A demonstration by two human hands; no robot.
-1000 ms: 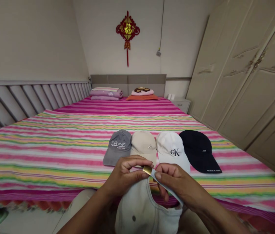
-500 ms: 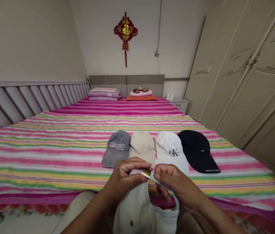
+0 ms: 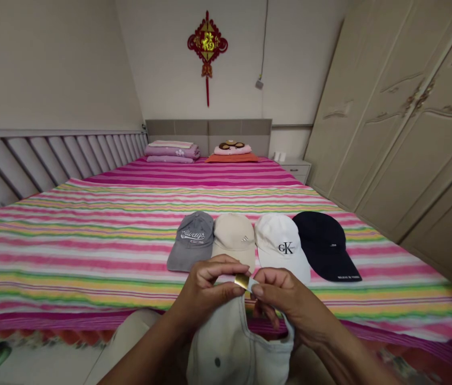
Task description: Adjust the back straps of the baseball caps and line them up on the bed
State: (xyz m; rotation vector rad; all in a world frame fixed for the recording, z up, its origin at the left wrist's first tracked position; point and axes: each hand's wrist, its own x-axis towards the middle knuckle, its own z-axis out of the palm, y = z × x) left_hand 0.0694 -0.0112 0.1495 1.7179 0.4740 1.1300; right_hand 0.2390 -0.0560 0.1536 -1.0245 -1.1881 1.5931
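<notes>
A pale cap (image 3: 221, 347) hangs back side up between my hands, low in the head view, its rear opening facing me. My left hand (image 3: 213, 283) pinches the gold metal buckle (image 3: 242, 282) of its strap between thumb and fingers. Just right of the buckle, my right hand (image 3: 280, 294) grips the pale strap end. Beyond my hands lie a grey cap (image 3: 191, 246), a beige cap (image 3: 232, 238), a white cap (image 3: 276, 240) with black letters and a black cap (image 3: 324, 240), side by side. My fingers cover part of the beige cap's brim.
The caps lie on a bed with a striped sheet (image 3: 89, 230). Folded bedding (image 3: 171, 152) and a pink and orange stack (image 3: 231, 152) rest by the headboard (image 3: 177, 128). A railing (image 3: 49, 160) runs along the left; a wardrobe (image 3: 390, 117) stands right.
The view has tilted slightly, so the bed and caps appear a little higher. Both hands keep hold of the cap's strap and buckle, with only a small shift of the fingers.
</notes>
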